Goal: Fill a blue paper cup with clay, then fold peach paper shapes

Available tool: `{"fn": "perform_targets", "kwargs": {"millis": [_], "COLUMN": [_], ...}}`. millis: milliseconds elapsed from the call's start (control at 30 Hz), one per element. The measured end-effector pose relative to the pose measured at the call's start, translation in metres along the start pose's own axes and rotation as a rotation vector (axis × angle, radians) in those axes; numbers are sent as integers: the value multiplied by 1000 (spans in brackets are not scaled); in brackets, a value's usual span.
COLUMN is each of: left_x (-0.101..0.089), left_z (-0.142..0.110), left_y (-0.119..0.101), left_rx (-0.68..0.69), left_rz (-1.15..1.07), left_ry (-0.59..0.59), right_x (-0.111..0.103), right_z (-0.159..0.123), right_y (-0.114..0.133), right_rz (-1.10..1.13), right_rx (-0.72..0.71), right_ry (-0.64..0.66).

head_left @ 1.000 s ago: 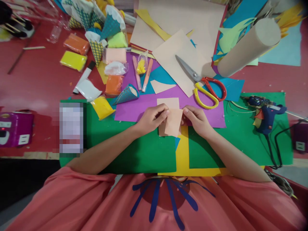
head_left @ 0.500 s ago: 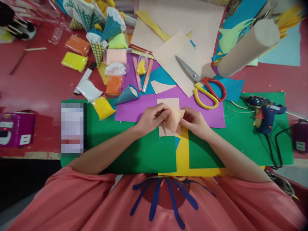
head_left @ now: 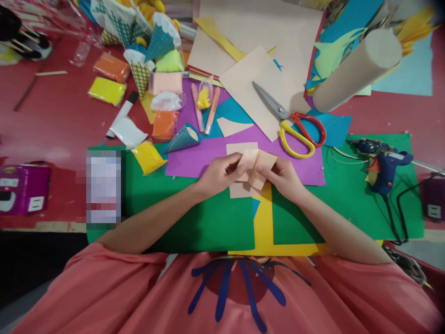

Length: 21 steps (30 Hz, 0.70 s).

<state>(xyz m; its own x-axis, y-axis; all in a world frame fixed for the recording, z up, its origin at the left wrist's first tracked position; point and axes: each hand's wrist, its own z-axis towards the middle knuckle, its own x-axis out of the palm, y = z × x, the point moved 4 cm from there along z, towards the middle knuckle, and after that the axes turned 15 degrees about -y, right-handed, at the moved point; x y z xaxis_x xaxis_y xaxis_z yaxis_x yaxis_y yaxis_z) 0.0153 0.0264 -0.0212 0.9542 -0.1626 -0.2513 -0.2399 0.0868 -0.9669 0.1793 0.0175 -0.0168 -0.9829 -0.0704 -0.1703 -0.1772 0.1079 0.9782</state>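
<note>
I'm holding a small, peach-coloured paper piece (head_left: 267, 165) between both hands, above a flat peach paper rectangle (head_left: 239, 190) near the front edge of the red table (head_left: 69, 116). My left hand (head_left: 219, 175) is pinching one side, fingers clamped on the paper; my right hand (head_left: 288, 178) is gripping the other, thumb pressing beside what looks like a centre crease. As I judge it, the cutting to size and a first fold are done, while the crease isn't lying flat and nothing is looking glued to the rectangle beneath. How much is remaining beyond that, I can't tell.

Counting around my hands, I'm seeing one pair of steel scissors with red and yellow handles (head_left: 283, 111), one blue hot-glue gun (head_left: 384, 171), one upright-leaning beige paper cylinder (head_left: 358, 69) and one blue patterned paper cone (head_left: 182, 139) lying on its side. Eight soft wrapped packets of coloured clay (head_left: 107, 91) are sitting to the left, plus one small clear bag of yellow bits (head_left: 204, 98). Two slim peach pens (head_left: 212, 111) and one white marker with a black cap (head_left: 122, 113) are lying nearby. The white-topped cones (head_left: 162, 35) are overlapping too much for me to count.
</note>
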Motion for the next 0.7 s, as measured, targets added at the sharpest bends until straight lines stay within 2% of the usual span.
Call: {"fn": "perform_targets", "kwargs": {"millis": [100,200,433,500,600,700], "left_x": [-5,-7,-8,-8,-7,-6], "left_z": [4,7,8,8,8,8], "left_y": [1,1,5,7,9,8], "left_rx": [-63,-88,-108,-150,-262,-302], "left_rz": [-65,-110,-123,-170,-274,-339], "left_ry": [-109,-142,-153,-140,-107,-100], "right_x": [-3,-5,-12,-13,-14,-13], "right_z": [4,8,9,6,2,0], "right_y": [-2,-2,0,2,7,10], "right_rz": [143,181,127,117,66,-19], "right_rx": [86,97,4,-42,-140,-229], "right_ry": [-54,-65,-171,-185,-152,-78]}}
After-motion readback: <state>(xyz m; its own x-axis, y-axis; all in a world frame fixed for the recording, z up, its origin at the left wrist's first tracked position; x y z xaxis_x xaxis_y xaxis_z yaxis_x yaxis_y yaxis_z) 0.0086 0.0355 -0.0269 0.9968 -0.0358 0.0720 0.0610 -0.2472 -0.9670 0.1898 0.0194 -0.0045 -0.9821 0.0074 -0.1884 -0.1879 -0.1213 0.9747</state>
